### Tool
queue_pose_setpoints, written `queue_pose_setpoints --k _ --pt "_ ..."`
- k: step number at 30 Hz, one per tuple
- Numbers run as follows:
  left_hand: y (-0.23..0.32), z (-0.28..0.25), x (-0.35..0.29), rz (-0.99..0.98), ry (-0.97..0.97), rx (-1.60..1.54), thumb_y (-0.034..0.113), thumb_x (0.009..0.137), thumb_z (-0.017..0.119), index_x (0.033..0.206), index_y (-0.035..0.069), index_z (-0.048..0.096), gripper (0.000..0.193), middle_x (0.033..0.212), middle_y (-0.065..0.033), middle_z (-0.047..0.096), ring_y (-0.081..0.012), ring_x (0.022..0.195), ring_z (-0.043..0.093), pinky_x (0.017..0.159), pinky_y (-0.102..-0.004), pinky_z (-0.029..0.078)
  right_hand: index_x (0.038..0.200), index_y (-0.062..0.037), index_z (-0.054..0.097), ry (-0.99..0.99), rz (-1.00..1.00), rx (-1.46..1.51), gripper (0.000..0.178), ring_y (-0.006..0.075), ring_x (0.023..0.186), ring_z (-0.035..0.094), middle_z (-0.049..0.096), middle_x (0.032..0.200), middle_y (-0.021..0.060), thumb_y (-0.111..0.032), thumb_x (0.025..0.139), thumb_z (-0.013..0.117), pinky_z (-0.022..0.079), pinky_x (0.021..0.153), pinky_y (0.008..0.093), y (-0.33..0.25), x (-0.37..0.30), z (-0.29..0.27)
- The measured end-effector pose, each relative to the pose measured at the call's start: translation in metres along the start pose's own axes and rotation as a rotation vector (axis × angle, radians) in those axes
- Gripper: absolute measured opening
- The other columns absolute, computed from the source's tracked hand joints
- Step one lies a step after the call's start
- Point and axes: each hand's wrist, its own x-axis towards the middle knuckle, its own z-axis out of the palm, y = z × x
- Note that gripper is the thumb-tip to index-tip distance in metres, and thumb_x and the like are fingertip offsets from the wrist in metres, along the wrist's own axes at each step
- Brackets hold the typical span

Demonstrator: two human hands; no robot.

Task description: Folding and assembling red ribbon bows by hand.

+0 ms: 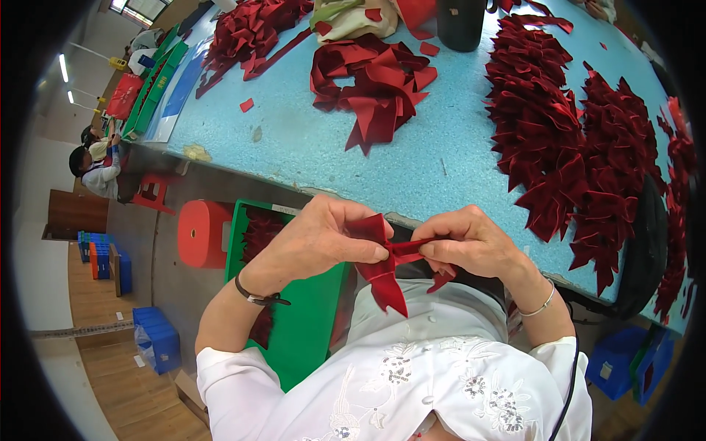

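Observation:
A dark red ribbon bow (384, 266) is held between my two hands, just off the near edge of the table. My left hand (331, 231) pinches the bow's left side close to its middle, thumb on top. With thumb and fingers, my right hand (467, 241) grips a narrow red strip that runs out from the bow's centre. The bow's tails hang down over my lap. Part of the bow is hidden behind my fingers.
On the blue table (279, 140) lie a loose pile of red ribbon (375, 84), rows of finished-looking bows (529, 125) and a dark cup (461, 22). A green crate (309, 316) stands at my left, beside a red stool (204, 234). Other people sit at the far left.

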Motion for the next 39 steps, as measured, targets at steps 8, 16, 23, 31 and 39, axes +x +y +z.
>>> queue_pose_setpoints --k 8,16,23,31,39 --pt "-0.011 0.005 0.002 0.173 0.153 0.014 0.001 0.076 0.067 0.093 -0.005 0.065 0.018 0.08 -0.0046 0.066 -0.0082 0.072 0.06 0.068 -0.0221 0.049 0.087 0.0044 0.065 0.206 -0.204 -0.271 0.018 0.0105 0.048 0.049 0.057 0.061 0.0067 -0.001 0.077 0.051 0.038 0.044 0.0269 -0.004 0.012 0.004" --pt "-0.022 0.019 0.008 0.399 0.445 0.113 0.002 0.075 0.067 0.089 -0.005 0.066 0.015 0.078 -0.0041 0.066 -0.007 0.072 0.059 0.065 -0.0208 0.049 0.094 0.0031 0.061 0.329 -0.718 -0.838 0.024 0.0237 0.051 0.053 0.055 0.061 0.0117 0.003 0.071 0.053 0.039 0.046 0.0323 -0.009 0.016 0.017" --pt "-0.031 0.044 0.024 0.666 0.809 0.19 0.001 0.076 0.066 0.091 -0.005 0.065 0.016 0.079 -0.0055 0.066 -0.0083 0.072 0.061 0.064 -0.0212 0.05 0.103 0.0079 0.056 0.532 -0.767 -1.227 0.037 0.0248 0.052 0.052 0.053 0.063 0.011 0.006 0.066 0.058 0.041 0.047 0.0338 -0.008 0.007 0.044" --pt "-0.03 0.058 0.034 0.552 0.438 -0.606 -0.001 0.08 0.066 0.104 -0.004 0.058 0.026 0.092 -0.0097 0.065 -0.0151 0.08 0.064 0.074 -0.0253 0.052 0.108 0.015 0.053 0.703 -0.875 -1.354 0.046 0.0224 0.051 0.05 0.051 0.065 0.0109 0.005 0.064 0.06 0.04 0.047 0.0333 0.004 -0.003 0.039" --pt "-0.027 0.059 0.043 0.49 0.36 -0.682 0.001 0.079 0.068 0.101 -0.002 0.057 0.025 0.091 -0.0081 0.064 -0.0146 0.084 0.062 0.077 -0.0251 0.05 0.107 0.0154 0.053 0.667 -0.727 -1.686 0.046 0.0216 0.053 0.051 0.052 0.067 0.0115 0.003 0.063 0.058 0.042 0.048 0.0326 -0.005 -0.009 0.043"
